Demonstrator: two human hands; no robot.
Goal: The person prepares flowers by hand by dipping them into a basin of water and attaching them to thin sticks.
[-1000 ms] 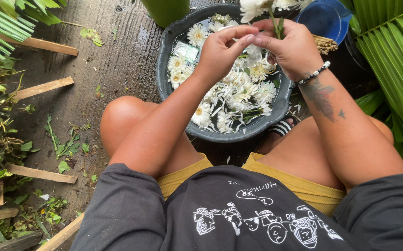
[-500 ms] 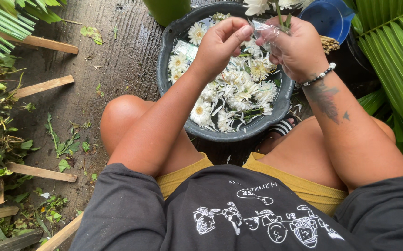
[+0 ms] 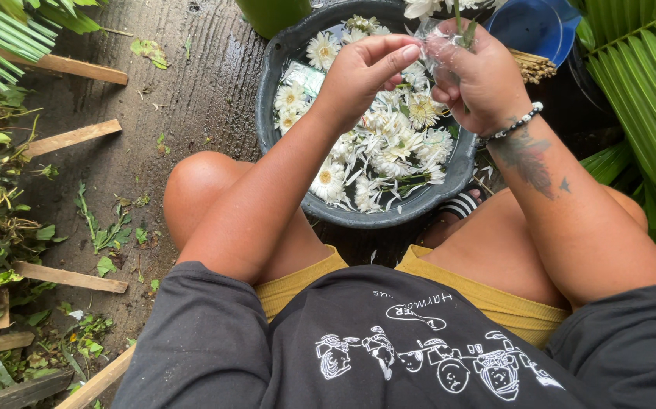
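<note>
Over a dark round basin [image 3: 282, 144] of white daisies [image 3: 388, 144], the left hand [image 3: 362, 72] pinches at clear plastic wrap on a green-stemmed bunch [image 3: 457, 19] gripped by the right hand [image 3: 479, 79], likely mid-unwrapping.

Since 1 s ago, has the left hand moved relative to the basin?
Yes. The left hand has drawn back from the right hand, shifting slightly left and toward the person over the basin, so a small gap now separates the two.
</note>
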